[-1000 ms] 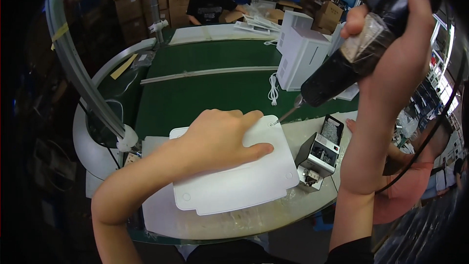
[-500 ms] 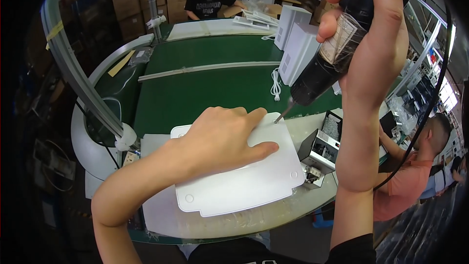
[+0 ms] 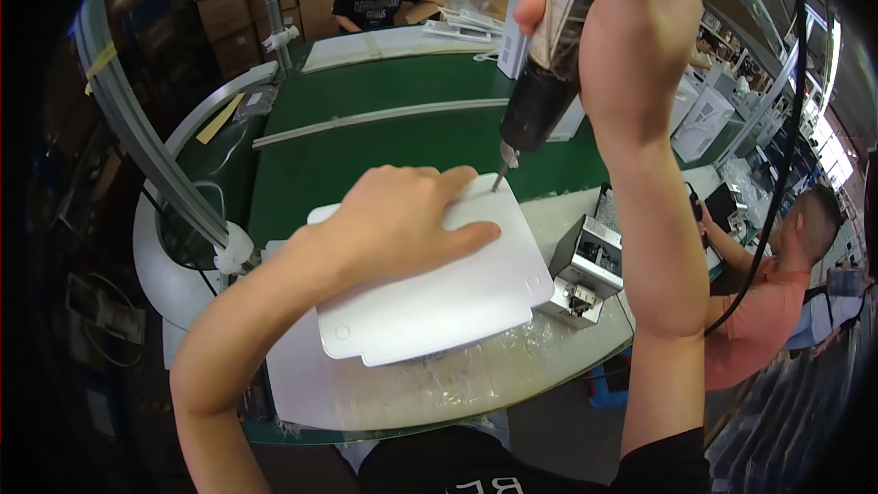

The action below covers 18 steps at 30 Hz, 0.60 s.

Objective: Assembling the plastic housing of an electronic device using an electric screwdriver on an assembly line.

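Note:
A white flat panel (image 3: 439,302) with notched corners lies on the near work surface. My left hand (image 3: 402,220) rests flat across its upper left part, fingers spread and thumb stretched out to the right. Closed around a black electric screwdriver (image 3: 540,101), my right hand (image 3: 636,46) is raised above the panel's far right. The screwdriver is tilted, its thin bit (image 3: 500,176) pointing down to the far right corner of the panel. A screw under the tip is too small to make out. Clear tape and a paper label wrap the tool's body.
Open metal box-shaped units (image 3: 585,261) stand just right of the panel. A green belt (image 3: 384,146) with a metal rail (image 3: 393,115) runs beyond. White casings (image 3: 704,123) stand at the right. A black cable (image 3: 788,128) hangs beside my right arm. Co-workers sit at right and far side.
The screwdriver has swung more upright and moved left with my right hand. The panel, with my left hand on it, sits slightly farther away. The whole view has shifted a little.

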### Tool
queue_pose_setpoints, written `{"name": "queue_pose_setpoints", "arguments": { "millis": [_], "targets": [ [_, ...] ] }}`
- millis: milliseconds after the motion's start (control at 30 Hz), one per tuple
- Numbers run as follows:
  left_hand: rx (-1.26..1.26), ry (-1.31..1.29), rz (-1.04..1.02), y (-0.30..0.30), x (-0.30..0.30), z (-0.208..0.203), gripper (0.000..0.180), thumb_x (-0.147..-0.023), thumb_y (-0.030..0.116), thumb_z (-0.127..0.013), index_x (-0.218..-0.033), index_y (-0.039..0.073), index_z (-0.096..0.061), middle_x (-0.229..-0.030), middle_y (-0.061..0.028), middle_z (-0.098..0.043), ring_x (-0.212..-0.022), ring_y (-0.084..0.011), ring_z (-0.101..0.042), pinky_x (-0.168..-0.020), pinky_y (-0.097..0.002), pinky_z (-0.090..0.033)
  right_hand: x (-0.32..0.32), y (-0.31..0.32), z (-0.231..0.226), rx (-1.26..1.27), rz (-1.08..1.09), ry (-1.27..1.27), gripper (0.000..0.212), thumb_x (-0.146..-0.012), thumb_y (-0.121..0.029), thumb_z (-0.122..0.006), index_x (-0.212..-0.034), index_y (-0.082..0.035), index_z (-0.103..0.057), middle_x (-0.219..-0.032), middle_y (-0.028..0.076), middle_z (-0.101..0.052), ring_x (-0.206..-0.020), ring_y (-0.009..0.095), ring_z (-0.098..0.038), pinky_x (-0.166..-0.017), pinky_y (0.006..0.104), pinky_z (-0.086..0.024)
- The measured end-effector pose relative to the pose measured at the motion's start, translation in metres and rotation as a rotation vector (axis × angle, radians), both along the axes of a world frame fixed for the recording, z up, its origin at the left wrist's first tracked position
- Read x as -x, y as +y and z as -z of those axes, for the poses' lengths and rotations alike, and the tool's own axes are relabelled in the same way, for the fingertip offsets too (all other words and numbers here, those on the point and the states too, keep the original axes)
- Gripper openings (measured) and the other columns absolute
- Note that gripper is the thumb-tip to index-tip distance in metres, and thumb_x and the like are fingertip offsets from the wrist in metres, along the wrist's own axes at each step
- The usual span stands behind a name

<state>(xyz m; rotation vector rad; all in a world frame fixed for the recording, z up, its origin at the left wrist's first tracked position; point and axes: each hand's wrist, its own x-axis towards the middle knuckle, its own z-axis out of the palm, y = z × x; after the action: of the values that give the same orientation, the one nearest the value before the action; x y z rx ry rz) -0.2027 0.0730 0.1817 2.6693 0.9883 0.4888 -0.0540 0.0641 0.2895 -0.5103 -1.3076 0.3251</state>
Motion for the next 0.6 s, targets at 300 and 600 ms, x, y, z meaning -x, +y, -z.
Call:
{"name": "queue_pose_setpoints", "arguments": {
  "millis": [300,600],
  "targets": [
    [0.137,-0.350,-0.313,-0.019,0.064,0.000,0.039,-0.083,0.012,-0.059,-0.118,-0.004,-0.056,-0.104,-0.0157,-0.063,-0.097,-0.0234,-0.059,-0.090,-0.0310,-0.043,-0.119,-0.091,0.097,-0.129,0.314,0.155,0.042,-0.089,-0.028,-0.060,-0.115,0.001,-0.045,-0.079,0.013,-0.059,-0.049,0.020,-0.055,-0.050,0.0339,-0.049],
    [0.530,-1.103,-0.356,-0.039,0.065,0.054,0.089,-0.068,0.043,-0.063,-0.139,-0.001,-0.034,-0.124,-0.0241,-0.048,-0.110,-0.0339,-0.056,-0.089,-0.0361,-0.049,-0.158,-0.099,0.270,0.085,0.746,-0.033,0.054,-0.091,-0.030,-0.054,-0.124,0.005,-0.029,-0.095,0.014,-0.057,-0.056,0.017,-0.057,-0.054,0.0263,-0.048]
  ]
}}
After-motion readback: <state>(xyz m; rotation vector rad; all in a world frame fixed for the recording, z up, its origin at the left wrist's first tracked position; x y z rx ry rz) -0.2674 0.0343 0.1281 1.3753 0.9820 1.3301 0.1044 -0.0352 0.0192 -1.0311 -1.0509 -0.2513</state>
